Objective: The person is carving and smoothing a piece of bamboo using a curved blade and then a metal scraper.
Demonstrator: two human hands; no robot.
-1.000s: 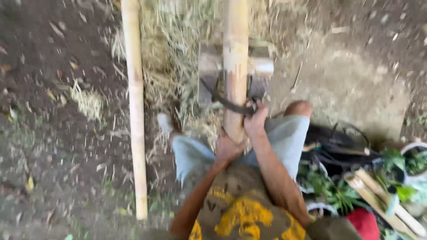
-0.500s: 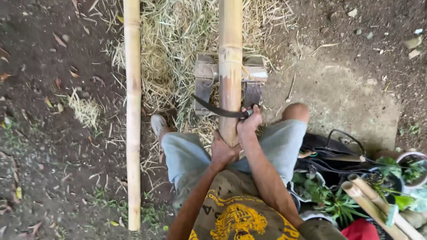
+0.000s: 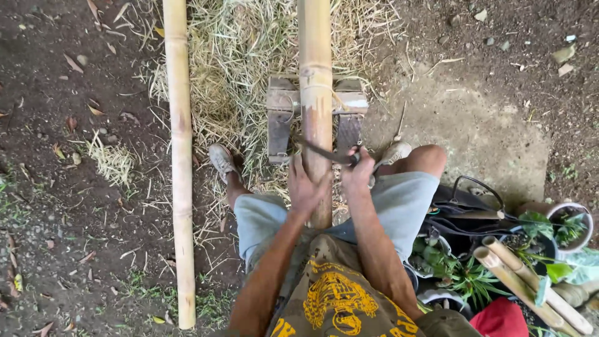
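Note:
A thick bamboo pole (image 3: 315,81) runs away from me between my knees and rests on a low wooden block (image 3: 282,112). My left hand (image 3: 304,185) lies on the pole's near part, fingers wrapped over it. My right hand (image 3: 357,171) grips the handle of a dark curved blade (image 3: 321,151) that lies across the pole just ahead of both hands. My feet in worn shoes stand on either side of the block.
A second long bamboo pole (image 3: 180,162) lies on the dirt to the left. Dry straw (image 3: 240,50) covers the ground around the block. At lower right are potted plants (image 3: 564,224), a black bag (image 3: 468,212), short bamboo pieces (image 3: 524,284) and a red cloth (image 3: 499,318).
The view has shifted slightly, so pole and block sit lower in frame. Both hands stay on the pole with the blade across it; my left hand has slid forward beside the right.

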